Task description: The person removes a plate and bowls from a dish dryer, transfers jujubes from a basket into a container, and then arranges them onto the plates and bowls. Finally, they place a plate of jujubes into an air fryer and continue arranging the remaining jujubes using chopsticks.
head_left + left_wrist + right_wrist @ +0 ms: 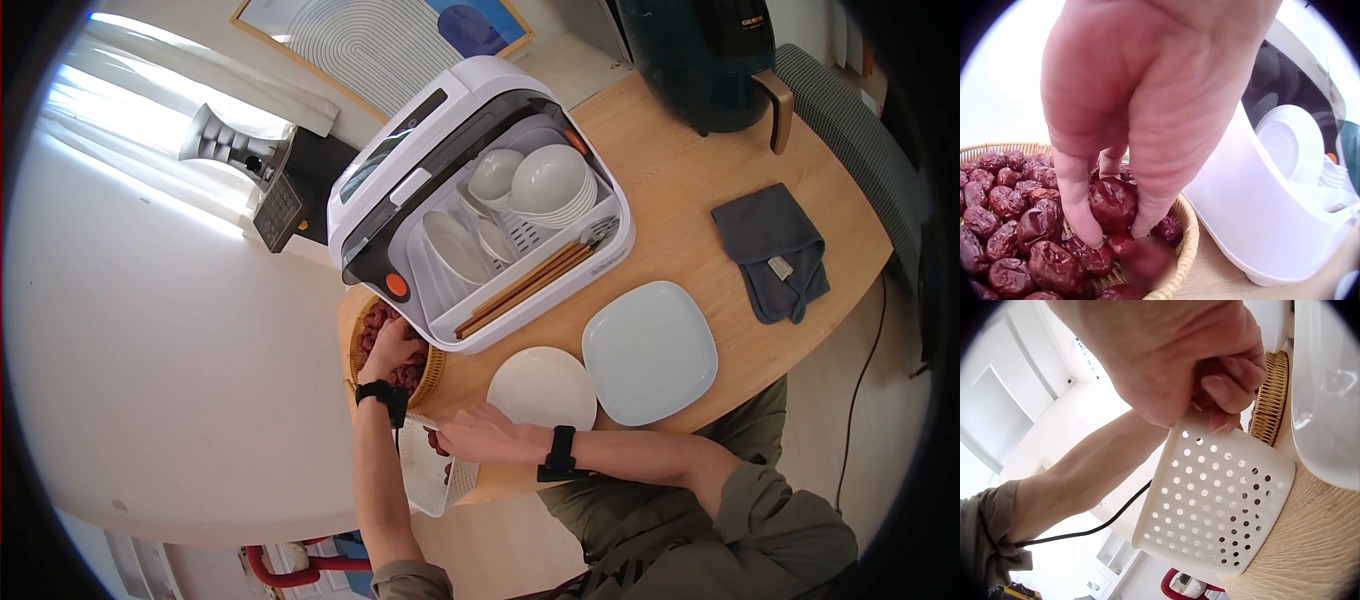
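My left hand [393, 346] reaches down into a round wicker basket [437, 372] full of dried red dates [1002, 201]. In the left wrist view its thumb and fingers pinch a wrinkled, glossy date [1114, 206] near the basket's rim. My right hand [486, 436] grips the top edge of a white perforated plastic basket [1210, 500], fingers curled over the rim. A few dates [433, 441] lie inside this white basket, which is tilted at the table's edge beside the wicker one.
A white dish cabinet [610, 262] with bowls, plates and chopsticks stands behind the baskets. A round white plate [540, 388] and a pale blue square plate [650, 352] lie to the right. Farther off are a folded grey cloth [765, 235] and a dark green appliance [697, 65].
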`<action>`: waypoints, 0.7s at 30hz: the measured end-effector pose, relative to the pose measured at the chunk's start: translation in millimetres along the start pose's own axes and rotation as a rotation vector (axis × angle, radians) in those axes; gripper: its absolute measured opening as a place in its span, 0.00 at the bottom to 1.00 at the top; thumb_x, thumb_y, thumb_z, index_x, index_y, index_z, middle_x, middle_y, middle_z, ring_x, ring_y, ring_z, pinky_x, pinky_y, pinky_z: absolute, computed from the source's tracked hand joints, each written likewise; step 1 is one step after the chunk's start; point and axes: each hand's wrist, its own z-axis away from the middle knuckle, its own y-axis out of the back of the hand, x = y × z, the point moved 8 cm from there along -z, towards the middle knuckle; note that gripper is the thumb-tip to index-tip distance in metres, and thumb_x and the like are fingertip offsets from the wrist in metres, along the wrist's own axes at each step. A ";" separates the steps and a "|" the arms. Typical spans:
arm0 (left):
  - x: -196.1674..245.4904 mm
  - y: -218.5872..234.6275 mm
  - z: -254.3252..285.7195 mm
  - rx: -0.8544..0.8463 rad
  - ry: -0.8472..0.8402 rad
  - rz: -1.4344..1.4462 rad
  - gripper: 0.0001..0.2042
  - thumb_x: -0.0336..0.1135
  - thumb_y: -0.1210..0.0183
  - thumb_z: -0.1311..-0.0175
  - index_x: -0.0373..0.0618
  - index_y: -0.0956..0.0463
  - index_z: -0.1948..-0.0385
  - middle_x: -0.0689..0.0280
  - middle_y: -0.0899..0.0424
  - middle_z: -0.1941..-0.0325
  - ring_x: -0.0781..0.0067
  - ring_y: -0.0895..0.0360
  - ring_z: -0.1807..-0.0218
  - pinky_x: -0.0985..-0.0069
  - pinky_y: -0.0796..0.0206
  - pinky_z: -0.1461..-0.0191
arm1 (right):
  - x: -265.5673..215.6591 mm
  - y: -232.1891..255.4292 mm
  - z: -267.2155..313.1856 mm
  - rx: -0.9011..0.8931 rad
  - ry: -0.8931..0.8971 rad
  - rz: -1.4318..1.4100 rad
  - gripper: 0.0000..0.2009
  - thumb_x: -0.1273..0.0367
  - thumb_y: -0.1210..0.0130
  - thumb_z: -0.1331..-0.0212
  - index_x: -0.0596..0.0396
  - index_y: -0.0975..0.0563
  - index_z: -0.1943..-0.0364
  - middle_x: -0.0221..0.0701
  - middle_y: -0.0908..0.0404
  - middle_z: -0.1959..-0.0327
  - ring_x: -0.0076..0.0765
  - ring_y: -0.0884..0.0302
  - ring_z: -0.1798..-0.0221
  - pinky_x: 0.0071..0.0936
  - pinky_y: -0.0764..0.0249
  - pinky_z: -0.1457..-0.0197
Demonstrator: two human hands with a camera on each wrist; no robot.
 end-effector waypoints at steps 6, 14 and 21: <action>7.2 16.3 20.6 -0.001 0.330 0.255 0.17 0.26 0.39 0.44 0.37 0.25 0.51 0.61 0.20 0.60 0.72 0.20 0.63 0.76 0.19 0.66 | 1.8 -3.9 0.6 0.007 0.002 0.003 0.11 0.69 0.47 0.47 0.60 0.21 0.82 0.47 0.22 0.83 0.53 0.21 0.80 0.45 0.25 0.77; 22.4 56.4 97.8 0.068 0.409 0.474 0.15 0.31 0.39 0.39 0.36 0.25 0.53 0.64 0.21 0.61 0.75 0.21 0.62 0.78 0.20 0.63 | 2.0 -4.0 0.4 -0.066 -0.042 -0.019 0.10 0.67 0.48 0.46 0.59 0.20 0.77 0.46 0.20 0.81 0.53 0.19 0.77 0.45 0.24 0.74; 57.1 53.0 190.4 -0.172 0.537 0.381 0.15 0.30 0.38 0.39 0.37 0.24 0.52 0.63 0.19 0.60 0.76 0.19 0.63 0.77 0.20 0.61 | 7.8 -11.4 0.0 -0.073 -0.099 -0.085 0.12 0.66 0.50 0.43 0.60 0.21 0.76 0.46 0.20 0.79 0.55 0.20 0.76 0.47 0.24 0.72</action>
